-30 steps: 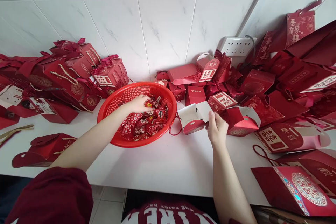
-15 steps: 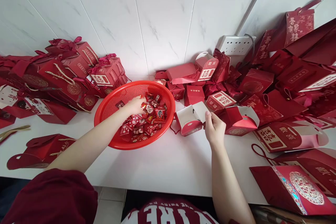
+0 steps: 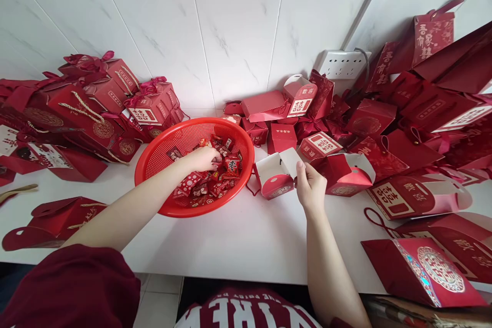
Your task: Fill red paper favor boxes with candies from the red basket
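My left hand reaches into a red plastic colander, its fingers curled down among red wrapped candies. The fingertips are partly hidden there, so I cannot make out what they grip. My right hand pinches the edge of an open red gift box between thumb and fingers. The box stands on the white table just right of the colander, its white inside facing up and toward me. A dark red cord lies between box and colander.
Red gift boxes with ribbons and rope handles are stacked at the left. More boxes pile up at the right, below a white power strip. An open red box stands beside my right hand. A tiled wall closes off the back.
My left hand has shifted slightly right and its fingers have curled lower into the candies. My right hand still holds the box edge. The whole view has drifted slightly.
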The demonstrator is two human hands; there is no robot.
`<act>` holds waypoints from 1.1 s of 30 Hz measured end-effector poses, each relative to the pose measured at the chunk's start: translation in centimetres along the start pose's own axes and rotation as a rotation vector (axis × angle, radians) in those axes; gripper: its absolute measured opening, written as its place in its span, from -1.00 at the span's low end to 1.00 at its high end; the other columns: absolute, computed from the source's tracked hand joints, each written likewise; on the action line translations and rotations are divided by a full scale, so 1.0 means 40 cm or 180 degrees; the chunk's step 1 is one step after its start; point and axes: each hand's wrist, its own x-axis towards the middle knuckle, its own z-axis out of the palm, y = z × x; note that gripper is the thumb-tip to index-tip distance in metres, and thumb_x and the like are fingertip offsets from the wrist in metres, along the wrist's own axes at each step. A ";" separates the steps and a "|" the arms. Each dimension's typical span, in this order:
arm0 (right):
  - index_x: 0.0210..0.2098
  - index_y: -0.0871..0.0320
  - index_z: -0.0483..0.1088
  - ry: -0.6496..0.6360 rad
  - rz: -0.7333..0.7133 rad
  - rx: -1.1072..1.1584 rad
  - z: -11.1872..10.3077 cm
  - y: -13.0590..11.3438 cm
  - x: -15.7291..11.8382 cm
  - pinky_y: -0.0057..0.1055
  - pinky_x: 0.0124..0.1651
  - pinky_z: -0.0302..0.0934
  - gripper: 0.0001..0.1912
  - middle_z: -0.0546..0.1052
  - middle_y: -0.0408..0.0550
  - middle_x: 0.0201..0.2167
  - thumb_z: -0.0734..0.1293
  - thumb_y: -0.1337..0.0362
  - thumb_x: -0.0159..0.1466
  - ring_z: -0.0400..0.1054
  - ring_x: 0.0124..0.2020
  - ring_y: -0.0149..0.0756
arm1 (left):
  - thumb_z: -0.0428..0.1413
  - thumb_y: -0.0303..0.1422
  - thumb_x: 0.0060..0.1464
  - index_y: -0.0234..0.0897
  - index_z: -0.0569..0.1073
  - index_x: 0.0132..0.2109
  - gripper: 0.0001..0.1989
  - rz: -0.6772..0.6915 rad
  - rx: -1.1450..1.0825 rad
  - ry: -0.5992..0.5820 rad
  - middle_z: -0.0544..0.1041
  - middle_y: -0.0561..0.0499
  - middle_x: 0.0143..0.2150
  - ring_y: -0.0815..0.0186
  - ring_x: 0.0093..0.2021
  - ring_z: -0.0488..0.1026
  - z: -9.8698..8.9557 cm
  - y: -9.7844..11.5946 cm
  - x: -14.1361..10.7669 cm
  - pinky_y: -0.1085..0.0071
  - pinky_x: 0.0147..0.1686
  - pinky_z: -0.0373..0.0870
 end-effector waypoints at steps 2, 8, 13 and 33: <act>-0.54 0.07 0.03 -0.0014 0.0021 0.0034 -0.001 -0.001 0.000 -0.42 -0.46 -0.06 -0.49 0.12 -0.25 -0.65 0.14 -0.06 0.43 0.01 -0.56 -0.39 | 0.22 -0.19 -0.01 -0.17 0.60 -0.24 -0.79 -0.0026 -0.0003 0.0172 0.62 -0.01 -0.28 0.17 -0.27 0.53 -0.024 0.012 -0.007 0.35 -0.22 0.35; -0.55 0.07 0.03 -0.0037 -0.0015 0.0038 -0.001 -0.008 0.000 -0.41 -0.48 -0.06 -0.49 0.12 -0.25 -0.66 0.13 -0.08 0.42 0.00 -0.57 -0.39 | 0.13 -0.05 0.14 -0.22 0.61 -0.16 -0.65 0.0191 -0.1188 0.0934 0.61 0.03 -0.35 0.25 -0.36 0.52 -0.106 0.135 -0.039 0.37 -0.31 0.38; -0.55 0.07 0.06 -0.0022 0.0020 0.0037 0.000 -0.008 0.003 -0.42 -0.48 -0.03 -0.48 0.16 -0.24 -0.66 0.13 -0.09 0.42 0.04 -0.58 -0.39 | 0.19 -0.18 0.14 -0.18 0.60 0.00 -0.68 0.0794 -0.2009 0.0313 0.66 -0.05 -0.11 0.19 -0.17 0.59 -0.081 0.290 -0.038 0.29 -0.16 0.49; -0.48 0.11 0.27 0.0776 0.0203 0.1153 0.010 -0.017 -0.008 -0.44 -0.47 0.24 -0.50 0.40 -0.22 -0.68 0.14 -0.10 0.44 0.41 -0.62 -0.34 | 0.11 -0.14 0.23 -0.06 0.49 0.17 -0.60 0.0237 -0.0732 0.1541 0.46 0.03 0.24 0.20 0.12 0.49 -0.189 0.273 -0.207 0.30 0.13 0.45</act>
